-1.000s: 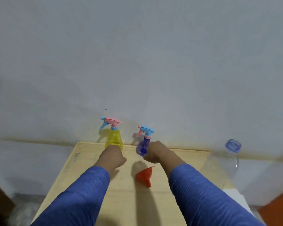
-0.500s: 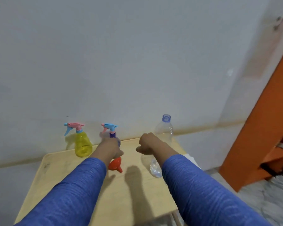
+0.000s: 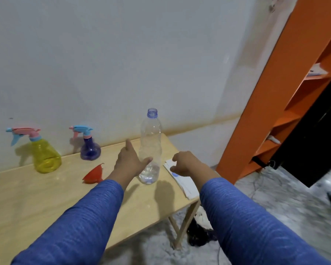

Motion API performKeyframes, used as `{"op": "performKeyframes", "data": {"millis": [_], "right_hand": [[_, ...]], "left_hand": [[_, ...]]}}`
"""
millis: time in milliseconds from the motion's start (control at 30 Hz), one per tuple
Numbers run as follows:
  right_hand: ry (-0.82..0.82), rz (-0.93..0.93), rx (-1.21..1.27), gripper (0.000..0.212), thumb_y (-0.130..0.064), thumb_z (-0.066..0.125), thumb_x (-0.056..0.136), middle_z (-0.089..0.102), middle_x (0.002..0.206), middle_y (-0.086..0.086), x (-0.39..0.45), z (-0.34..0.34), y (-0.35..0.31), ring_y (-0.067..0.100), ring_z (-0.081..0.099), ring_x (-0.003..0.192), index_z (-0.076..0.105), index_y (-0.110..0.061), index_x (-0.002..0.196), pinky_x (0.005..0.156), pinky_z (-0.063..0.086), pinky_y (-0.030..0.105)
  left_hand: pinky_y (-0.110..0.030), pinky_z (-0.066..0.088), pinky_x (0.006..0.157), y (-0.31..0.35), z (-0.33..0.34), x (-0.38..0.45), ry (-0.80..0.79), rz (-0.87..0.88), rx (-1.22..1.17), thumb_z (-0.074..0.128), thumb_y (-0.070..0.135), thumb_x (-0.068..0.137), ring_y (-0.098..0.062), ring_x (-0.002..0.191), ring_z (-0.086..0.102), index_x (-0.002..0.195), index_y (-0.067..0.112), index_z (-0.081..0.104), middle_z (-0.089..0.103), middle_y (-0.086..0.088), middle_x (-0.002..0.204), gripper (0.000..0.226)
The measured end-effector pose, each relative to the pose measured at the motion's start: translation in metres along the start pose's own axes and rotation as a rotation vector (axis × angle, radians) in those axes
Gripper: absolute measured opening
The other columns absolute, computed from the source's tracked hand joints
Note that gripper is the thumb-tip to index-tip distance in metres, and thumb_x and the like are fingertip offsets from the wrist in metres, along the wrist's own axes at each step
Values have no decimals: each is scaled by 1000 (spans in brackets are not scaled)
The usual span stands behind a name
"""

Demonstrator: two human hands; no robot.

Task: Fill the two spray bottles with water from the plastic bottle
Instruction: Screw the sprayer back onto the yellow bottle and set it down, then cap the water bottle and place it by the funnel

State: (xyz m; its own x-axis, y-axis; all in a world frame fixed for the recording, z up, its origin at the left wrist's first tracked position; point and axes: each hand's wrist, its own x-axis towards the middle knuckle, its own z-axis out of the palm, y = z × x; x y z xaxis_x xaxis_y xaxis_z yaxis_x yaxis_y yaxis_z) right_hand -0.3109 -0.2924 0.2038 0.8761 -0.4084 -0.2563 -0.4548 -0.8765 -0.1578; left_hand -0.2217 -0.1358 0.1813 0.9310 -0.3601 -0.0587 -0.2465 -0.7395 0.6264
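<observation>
Hands flank the plastic bottle (image 3: 150, 150), which stands upright and uncapped near the counter's (image 3: 46, 197) right end: the left hand (image 3: 129, 162), fingers spread and thumb at its lower wall, is nearer; the right hand (image 3: 185, 163) hovers loosely curled, holding nothing. Clear and crinkled, the bottle shows only a little water at its base.
</observation>
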Motion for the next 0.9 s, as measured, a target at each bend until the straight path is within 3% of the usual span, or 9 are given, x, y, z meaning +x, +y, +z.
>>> {"op": "performKeyframes", "data": {"millis": [100,233,367,567,733,900], "right_hand": [[2,-26,64,48,-30,48,95,49,136,11,17,12,23,26,40,129,41,-12,138,103,34,32],[-31,-65,167,57,-28,56,91,48,138,10,57,41,47,24,39,130,34,-17,143,104,30,28],[-56,-95,304,68,-26,65,85,45,139,9,94,74,66,23,40,130,31,-23,144,104,31,28],[-118,-123,290,67,-31,70,81,47,132,10,130,115,83,24,48,120,40,-25,140,97,38,28],[-103,-147,277,42,-21,60,87,48,122,9,143,127,83,25,53,111,54,-23,129,91,42,28],[39,-121,591,38,-22,55,90,57,118,13,151,111,69,26,58,106,57,-15,127,88,40,23]], "left_hand": [[-39,24,112,6,18,12,172,113,-217,70,54,73,-25,143,17,149,18,-8,16,-11,155,114],[-34,25,110,11,35,28,365,257,-360,76,48,69,-19,142,21,149,27,-5,19,-5,156,116],[-33,27,108,13,47,48,494,324,-419,71,65,61,-15,142,23,145,34,-10,21,-9,155,121],[-30,38,105,8,62,63,518,385,-505,60,77,62,-17,129,46,142,41,-8,41,-14,143,111],[-35,47,99,8,69,65,525,431,-478,57,69,72,-14,111,57,144,37,1,49,-4,122,96],[-39,47,99,7,70,65,541,420,-477,56,70,73,-15,111,57,144,38,6,51,-9,121,92]]}}
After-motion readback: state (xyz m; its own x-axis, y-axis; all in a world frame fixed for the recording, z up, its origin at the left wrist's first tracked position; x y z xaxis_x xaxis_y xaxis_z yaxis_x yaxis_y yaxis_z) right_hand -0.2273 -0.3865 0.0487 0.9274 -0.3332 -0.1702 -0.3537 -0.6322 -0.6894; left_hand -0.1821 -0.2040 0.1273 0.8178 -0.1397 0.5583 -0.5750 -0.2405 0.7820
